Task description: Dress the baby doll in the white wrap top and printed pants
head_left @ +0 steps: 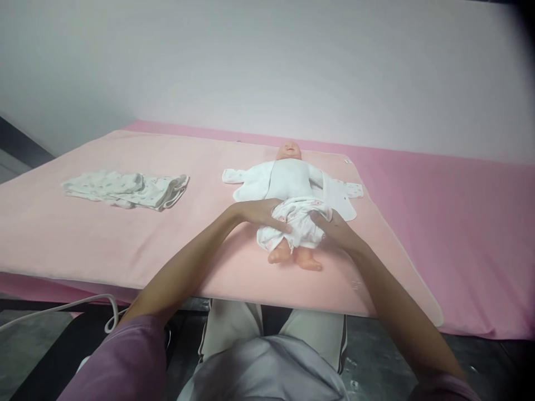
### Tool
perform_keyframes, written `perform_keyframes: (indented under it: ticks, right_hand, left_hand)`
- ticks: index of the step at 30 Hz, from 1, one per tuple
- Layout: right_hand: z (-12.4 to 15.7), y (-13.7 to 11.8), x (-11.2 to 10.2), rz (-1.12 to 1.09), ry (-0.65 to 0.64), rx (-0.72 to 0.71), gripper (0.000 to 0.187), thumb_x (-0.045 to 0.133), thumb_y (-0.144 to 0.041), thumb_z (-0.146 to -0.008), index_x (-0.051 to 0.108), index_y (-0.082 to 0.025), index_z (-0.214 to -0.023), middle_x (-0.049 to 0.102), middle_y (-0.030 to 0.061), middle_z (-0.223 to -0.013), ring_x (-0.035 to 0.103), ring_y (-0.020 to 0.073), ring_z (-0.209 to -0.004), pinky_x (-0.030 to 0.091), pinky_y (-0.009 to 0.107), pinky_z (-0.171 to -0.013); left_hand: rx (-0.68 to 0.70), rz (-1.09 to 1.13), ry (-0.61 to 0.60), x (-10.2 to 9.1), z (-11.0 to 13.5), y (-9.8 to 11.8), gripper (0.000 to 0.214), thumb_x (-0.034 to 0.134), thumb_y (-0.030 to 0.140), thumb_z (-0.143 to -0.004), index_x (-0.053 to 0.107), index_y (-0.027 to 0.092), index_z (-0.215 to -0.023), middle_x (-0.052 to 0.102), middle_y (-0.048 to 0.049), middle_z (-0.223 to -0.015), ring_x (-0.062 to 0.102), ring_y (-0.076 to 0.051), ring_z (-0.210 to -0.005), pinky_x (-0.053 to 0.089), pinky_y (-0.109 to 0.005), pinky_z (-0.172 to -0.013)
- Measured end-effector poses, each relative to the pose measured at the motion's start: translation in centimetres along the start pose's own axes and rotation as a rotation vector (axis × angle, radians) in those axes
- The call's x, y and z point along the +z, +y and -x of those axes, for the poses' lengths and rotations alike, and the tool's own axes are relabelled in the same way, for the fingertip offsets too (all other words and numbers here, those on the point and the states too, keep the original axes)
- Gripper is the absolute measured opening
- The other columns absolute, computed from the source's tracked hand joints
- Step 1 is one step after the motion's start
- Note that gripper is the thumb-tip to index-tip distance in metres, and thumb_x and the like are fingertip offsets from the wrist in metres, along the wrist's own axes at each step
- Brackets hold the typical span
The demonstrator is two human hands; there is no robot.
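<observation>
A baby doll (291, 149) lies on its back, head away from me and feet (308, 260) toward me. Its torso and arms are in a white baby top (288, 175), with the sleeves spread and the front flap on the right lying open. White printed baby pants (298, 225) are bunched around its hips and legs. My left hand (265, 214) holds their left side, thumb over the fabric. On the right side, my right hand (334, 228) grips them with the thumb on top; its other fingers are mostly hidden.
Folded white printed baby clothes (125, 189) lie to the left. A peach-pink mat (200, 159) covers much of the table, over a darker pink cover (443, 223). Behind stands a pale wall (267, 67). A white cable (75, 303) hangs by my left arm.
</observation>
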State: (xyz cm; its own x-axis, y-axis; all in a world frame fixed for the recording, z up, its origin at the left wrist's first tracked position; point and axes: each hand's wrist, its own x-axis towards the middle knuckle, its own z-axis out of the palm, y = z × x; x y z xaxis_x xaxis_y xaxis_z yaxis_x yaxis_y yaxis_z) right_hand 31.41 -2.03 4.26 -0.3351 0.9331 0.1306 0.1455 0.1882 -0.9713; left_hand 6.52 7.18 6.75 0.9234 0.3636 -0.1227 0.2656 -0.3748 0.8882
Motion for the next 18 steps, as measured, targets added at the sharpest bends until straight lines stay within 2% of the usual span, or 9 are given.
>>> perform_keyframes:
  ticks: [3, 6, 7, 9, 11, 13, 15, 17, 18]
  right_hand:
    - [-0.1, 0.0, 1.3, -0.091, 0.144, 0.081, 0.062, 0.066, -0.077, -0.096, 0.079, -0.021, -0.120, 0.081, 0.0077, -0.097, 0.077, 0.0297, -0.095, 0.064, 0.040, -0.084]
    - [0.1, -0.4, 1.3, -0.129, 0.129, 0.220, 0.064, 0.065, -0.077, -0.096, 0.078, -0.021, -0.124, 0.081, 0.0088, -0.095, 0.077, 0.0288, -0.083, 0.065, 0.040, -0.074]
    - [0.3, -0.6, 0.9, -0.118, 0.077, 0.228, 0.062, 0.067, -0.075, -0.096, 0.077, -0.021, -0.126, 0.082, 0.0090, -0.098, 0.077, 0.0289, -0.085, 0.065, 0.040, -0.077]
    - [0.5, -0.9, -0.1, -0.054, -0.116, 0.180, 0.058, 0.077, -0.067, -0.093, 0.076, -0.023, -0.130, 0.082, 0.0083, -0.110, 0.077, 0.0300, -0.099, 0.065, 0.043, -0.090]
    - [0.6, -1.0, -1.0, 0.030, -0.334, 0.114, 0.058, 0.087, -0.058, -0.087, 0.076, -0.024, -0.133, 0.080, 0.0066, -0.121, 0.075, 0.0319, -0.114, 0.062, 0.046, -0.103]
    - [0.5, -0.7, -1.3, 0.056, -0.412, 0.087, 0.058, 0.087, -0.057, -0.087, 0.076, -0.025, -0.133, 0.080, 0.0061, -0.125, 0.072, 0.0332, -0.122, 0.060, 0.048, -0.107]
    - [0.4, -0.1, -1.0, 0.003, -0.310, 0.084, 0.056, 0.078, -0.063, -0.093, 0.076, -0.024, -0.134, 0.080, 0.0073, -0.124, 0.072, 0.0333, -0.122, 0.061, 0.048, -0.105]
    - [0.3, 0.5, -0.5, -0.063, -0.184, 0.103, 0.058, 0.068, -0.067, -0.099, 0.074, -0.023, -0.137, 0.080, 0.0086, -0.125, 0.073, 0.0325, -0.121, 0.062, 0.047, -0.104]
    - [0.2, 0.8, -0.3, -0.078, -0.158, 0.120, 0.057, 0.066, -0.067, -0.101, 0.073, -0.024, -0.139, 0.079, 0.0089, -0.126, 0.073, 0.0320, -0.121, 0.062, 0.047, -0.104]
  left_hand:
    - [0.006, 0.021, 0.013, -0.2, 0.1, 0.1, 0.050, 0.078, 0.058, -0.091, 0.076, 0.020, -0.125, 0.080, -0.0082, -0.123, 0.073, -0.032, -0.122, 0.059, -0.041, -0.103]
    - [0.021, 0.011, 0.084, 0.0, 0.0, -0.1, 0.051, 0.072, 0.058, -0.096, 0.073, 0.021, -0.131, 0.079, -0.0082, -0.129, 0.072, -0.030, -0.124, 0.057, -0.041, -0.108]
    - [0.027, 0.010, 0.110, 0.0, 0.0, -0.2, 0.053, 0.071, 0.058, -0.097, 0.071, 0.022, -0.136, 0.077, -0.0084, -0.133, 0.071, -0.030, -0.127, 0.056, -0.042, -0.110]
    - [0.033, 0.021, 0.141, 0.1, -0.1, -0.5, 0.057, 0.071, 0.058, -0.098, 0.067, 0.023, -0.142, 0.074, -0.0085, -0.140, 0.068, -0.030, -0.134, 0.054, -0.042, -0.113]
    - [0.011, 0.043, 0.099, 0.1, -0.1, -0.7, 0.057, 0.074, 0.057, -0.095, 0.069, 0.022, -0.139, 0.075, -0.0085, -0.139, 0.068, -0.031, -0.134, 0.055, -0.041, -0.111]
    - [-0.039, 0.057, 0.013, 0.0, -0.1, -0.8, 0.055, 0.084, 0.054, -0.087, 0.073, 0.021, -0.130, 0.078, -0.0081, -0.132, 0.072, -0.032, -0.128, 0.059, -0.040, -0.104]
    - [-0.076, 0.057, -0.026, 0.0, 0.0, -0.9, 0.060, 0.094, 0.048, -0.075, 0.075, 0.021, -0.125, 0.079, -0.0077, -0.129, 0.073, -0.033, -0.125, 0.061, -0.040, -0.100]
    - [-0.085, 0.070, 0.021, 0.0, 0.0, -1.0, 0.068, 0.098, 0.044, -0.068, 0.075, 0.022, -0.128, 0.079, -0.0081, -0.131, 0.072, -0.034, -0.127, 0.061, -0.041, -0.101]
    - [-0.078, 0.095, 0.061, 0.1, 0.0, -1.0, 0.069, 0.098, 0.045, -0.069, 0.074, 0.022, -0.130, 0.078, -0.0087, -0.133, 0.071, -0.034, -0.129, 0.060, -0.042, -0.104]
